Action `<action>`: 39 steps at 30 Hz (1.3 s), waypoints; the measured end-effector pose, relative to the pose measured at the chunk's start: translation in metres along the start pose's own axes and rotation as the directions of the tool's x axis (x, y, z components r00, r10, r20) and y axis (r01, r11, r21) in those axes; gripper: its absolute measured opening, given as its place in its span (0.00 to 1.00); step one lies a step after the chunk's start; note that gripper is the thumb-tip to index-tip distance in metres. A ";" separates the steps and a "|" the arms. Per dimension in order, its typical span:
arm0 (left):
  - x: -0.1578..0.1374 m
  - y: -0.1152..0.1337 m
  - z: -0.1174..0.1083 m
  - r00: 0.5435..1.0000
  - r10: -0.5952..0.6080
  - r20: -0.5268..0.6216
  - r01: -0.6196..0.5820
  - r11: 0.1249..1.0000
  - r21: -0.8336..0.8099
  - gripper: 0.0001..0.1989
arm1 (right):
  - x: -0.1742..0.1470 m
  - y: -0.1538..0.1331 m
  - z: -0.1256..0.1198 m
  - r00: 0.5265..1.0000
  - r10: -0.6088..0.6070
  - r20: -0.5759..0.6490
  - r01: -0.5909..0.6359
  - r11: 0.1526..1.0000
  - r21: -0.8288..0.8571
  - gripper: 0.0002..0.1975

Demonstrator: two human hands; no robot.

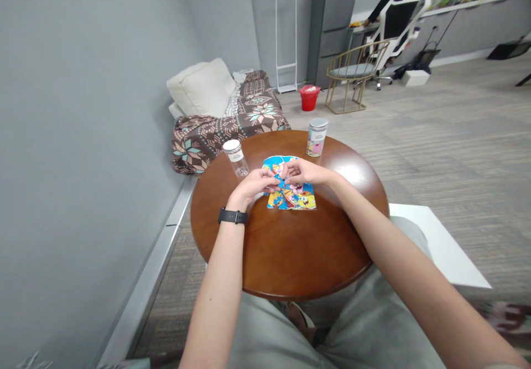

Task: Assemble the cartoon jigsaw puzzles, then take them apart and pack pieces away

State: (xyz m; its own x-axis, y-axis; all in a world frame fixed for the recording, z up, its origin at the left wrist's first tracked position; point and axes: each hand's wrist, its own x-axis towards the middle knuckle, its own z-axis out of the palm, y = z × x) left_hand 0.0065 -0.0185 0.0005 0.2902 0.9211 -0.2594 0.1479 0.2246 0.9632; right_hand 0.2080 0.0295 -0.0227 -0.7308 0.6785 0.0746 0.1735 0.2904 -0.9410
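Observation:
A colourful cartoon jigsaw puzzle (307, 200), largely blue and yellow, lies on the round brown wooden table (298, 258). Its lower left edge looks uneven, and my hands cover part of its middle. My left hand (258, 183), with a black band on the wrist, reaches over the puzzle's left side, fingers pinched at a small blue puzzle piece (281, 181). From the right, my right hand (302, 171) pinches at the same spot, its fingertips close to the left ones. The piece's outline is partly hidden by the fingers.
A clear jar with a white lid (235, 157) stands left of the puzzle. Behind it on the right is a printed jar with a silver lid (317, 136). A covered sofa (232, 120), red bin (309, 98) and gold-framed chair (352, 71) are beyond; a person sits farther back.

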 end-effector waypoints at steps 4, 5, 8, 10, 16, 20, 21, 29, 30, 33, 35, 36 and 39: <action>0.000 0.000 -0.001 0.999 0.036 0.020 -0.035 0.999 -0.025 0.15 | 0.000 -0.001 0.000 1.000 0.000 0.013 0.000 1.000 0.006 0.13; -0.001 0.000 -0.001 0.999 0.043 0.028 -0.042 0.999 -0.025 0.16 | 0.000 -0.002 0.001 1.000 -0.006 0.012 0.006 1.000 0.015 0.13; -0.002 0.001 -0.001 0.998 0.045 0.041 -0.045 0.999 -0.018 0.17 | 0.000 -0.004 0.002 1.000 -0.018 0.006 0.017 0.999 0.042 0.14; -0.001 0.001 -0.001 0.997 0.064 0.036 -0.064 0.998 -0.009 0.17 | 0.000 -0.005 0.004 1.000 -0.010 0.001 0.010 0.999 0.038 0.16; 0.002 -0.002 -0.002 0.992 0.127 0.006 -0.126 0.992 -0.006 0.20 | -0.003 -0.008 0.007 0.999 0.030 0.024 -0.029 0.999 -0.045 0.18; 0.002 -0.002 -0.002 0.994 0.105 0.018 -0.105 0.994 0.001 0.19 | -0.002 -0.005 0.005 0.998 0.008 0.059 -0.005 0.998 -0.060 0.17; 0.002 -0.001 -0.002 0.994 0.102 0.025 -0.102 0.995 0.007 0.18 | -0.002 -0.003 0.005 0.998 0.002 0.058 0.001 0.998 -0.061 0.16; -0.002 0.002 0.001 0.997 0.081 0.002 -0.081 0.993 0.091 0.06 | -0.001 -0.002 0.003 0.998 -0.003 0.070 0.013 0.990 -0.137 0.12; -0.002 0.002 0.001 0.997 0.080 -0.003 -0.079 0.991 0.105 0.05 | -0.001 -0.003 0.003 0.997 -0.003 0.073 0.014 0.989 -0.145 0.11; -0.003 0.003 0.002 0.997 0.074 -0.010 -0.072 0.987 0.141 0.04 | -0.002 -0.007 0.005 0.996 -0.007 0.093 0.023 0.985 -0.173 0.11; -0.003 0.003 0.003 0.998 0.063 0.000 -0.063 0.986 0.155 0.04 | -0.003 -0.009 0.005 0.994 -0.008 0.108 0.028 0.982 -0.189 0.10; -0.003 0.003 0.002 0.998 0.054 0.013 -0.055 0.986 0.158 0.04 | -0.004 -0.009 0.005 0.994 -0.007 0.113 0.029 0.980 -0.196 0.10; -0.002 0.003 0.001 0.998 0.027 0.051 -0.035 0.986 0.164 0.03 | -0.003 -0.009 0.005 0.992 -0.006 0.127 0.034 0.975 -0.218 0.09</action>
State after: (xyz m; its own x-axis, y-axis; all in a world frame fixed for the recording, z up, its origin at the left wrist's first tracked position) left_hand 0.0069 -0.0204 0.0038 0.3419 0.9094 -0.2369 0.2906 0.1375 0.9469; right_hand 0.2057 0.0213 -0.0163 -0.8096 0.5857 0.0377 0.2886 0.4532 -0.8434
